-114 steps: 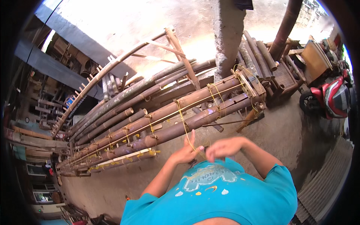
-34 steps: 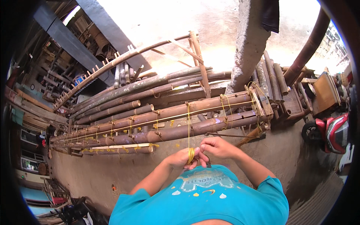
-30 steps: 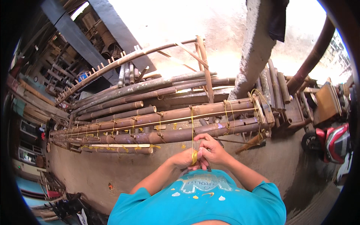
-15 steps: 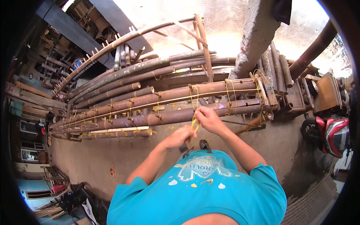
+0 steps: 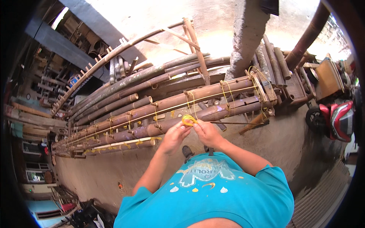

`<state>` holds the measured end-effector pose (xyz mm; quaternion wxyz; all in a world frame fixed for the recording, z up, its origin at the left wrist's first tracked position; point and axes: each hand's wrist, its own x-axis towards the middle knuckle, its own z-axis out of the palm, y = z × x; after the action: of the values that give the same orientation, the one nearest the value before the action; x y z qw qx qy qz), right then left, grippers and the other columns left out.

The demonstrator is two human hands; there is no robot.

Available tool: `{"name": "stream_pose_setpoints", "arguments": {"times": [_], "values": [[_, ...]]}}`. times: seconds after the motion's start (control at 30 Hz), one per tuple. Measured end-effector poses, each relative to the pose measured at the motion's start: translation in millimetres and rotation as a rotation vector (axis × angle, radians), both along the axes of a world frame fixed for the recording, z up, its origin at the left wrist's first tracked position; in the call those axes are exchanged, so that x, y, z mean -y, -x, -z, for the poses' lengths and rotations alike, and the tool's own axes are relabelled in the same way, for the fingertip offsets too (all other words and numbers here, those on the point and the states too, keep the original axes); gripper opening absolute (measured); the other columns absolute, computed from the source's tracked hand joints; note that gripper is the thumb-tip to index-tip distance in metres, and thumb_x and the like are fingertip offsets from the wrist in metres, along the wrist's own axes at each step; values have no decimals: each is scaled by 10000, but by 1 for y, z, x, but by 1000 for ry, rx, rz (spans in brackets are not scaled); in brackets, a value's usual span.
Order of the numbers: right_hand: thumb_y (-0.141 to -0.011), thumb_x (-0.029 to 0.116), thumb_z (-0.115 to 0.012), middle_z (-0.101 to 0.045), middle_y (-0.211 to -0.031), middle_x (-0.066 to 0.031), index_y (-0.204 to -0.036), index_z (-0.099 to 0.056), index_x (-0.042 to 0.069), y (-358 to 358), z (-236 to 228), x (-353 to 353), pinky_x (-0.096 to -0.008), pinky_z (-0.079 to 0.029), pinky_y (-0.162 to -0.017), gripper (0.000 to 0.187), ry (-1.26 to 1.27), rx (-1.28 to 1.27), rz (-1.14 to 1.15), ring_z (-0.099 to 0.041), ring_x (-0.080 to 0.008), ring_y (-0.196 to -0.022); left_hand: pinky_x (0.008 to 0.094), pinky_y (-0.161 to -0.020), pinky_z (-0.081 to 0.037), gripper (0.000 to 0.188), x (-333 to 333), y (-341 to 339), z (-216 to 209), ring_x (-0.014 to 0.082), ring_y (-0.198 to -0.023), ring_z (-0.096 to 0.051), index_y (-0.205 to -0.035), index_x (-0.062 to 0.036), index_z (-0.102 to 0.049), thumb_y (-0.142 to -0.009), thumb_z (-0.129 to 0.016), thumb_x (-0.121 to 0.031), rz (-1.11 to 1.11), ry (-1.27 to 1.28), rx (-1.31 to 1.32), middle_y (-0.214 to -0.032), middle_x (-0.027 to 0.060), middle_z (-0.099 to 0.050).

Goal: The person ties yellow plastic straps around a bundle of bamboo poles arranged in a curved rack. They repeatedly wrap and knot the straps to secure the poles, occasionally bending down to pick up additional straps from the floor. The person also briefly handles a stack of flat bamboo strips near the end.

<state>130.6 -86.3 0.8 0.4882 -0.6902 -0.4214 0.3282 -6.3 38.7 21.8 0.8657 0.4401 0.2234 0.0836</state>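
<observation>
A small looped bundle of yellow cord [image 5: 189,119] is held up between my two hands, in front of my chest. My left hand [image 5: 175,137] has its fingers closed on the left side of the bundle. Opposite it, my right hand [image 5: 207,133] pinches the cord with its fingertips. A strand seems to run up from the bundle to the long bamboo frame [image 5: 213,89] just beyond. Yellow cord is wound around that frame's two brown bamboo poles at several places. Short pegs stick out along the poles.
More bamboo poles [image 5: 114,98] lie stacked behind the frame. A rough concrete pillar [image 5: 243,41] rises behind its right end. At the right stands a red motorbike [image 5: 340,121]. A bamboo pole with yellow cord scraps [image 5: 129,146] lies low on the near left.
The cord has become a rounder, gathered loop. My right hand has come down beside my left, with the hands now nearly level. The view has shifted slightly.
</observation>
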Motion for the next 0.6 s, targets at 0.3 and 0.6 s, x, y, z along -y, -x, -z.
{"name": "stream_pose_setpoints", "arguments": {"times": [0.3, 0.6], "values": [[-935, 199, -523, -656, -850, -155, -1000, -620, 8, -16, 25, 5, -365, -490, -737, 224, -288, -31, 240, -634, -276, -791, 293, -918, -406, 249, 20, -26, 36, 128, -986, -522, -1073, -28, -558, -1004, -412, -218, -260, -330, -48, -1094, 67, -584], [-868, 185, -583, -637, -820, -144, -965, -613, 12, -96, 95, 43, -399, -484, -733, 200, -8, 224, 863, -629, -292, -801, 320, -896, -445, 215, 23, -45, 33, 146, -938, -548, -980, -61, -551, -1004, -421, -230, -201, -266, -53, -1049, 61, -588]]}}
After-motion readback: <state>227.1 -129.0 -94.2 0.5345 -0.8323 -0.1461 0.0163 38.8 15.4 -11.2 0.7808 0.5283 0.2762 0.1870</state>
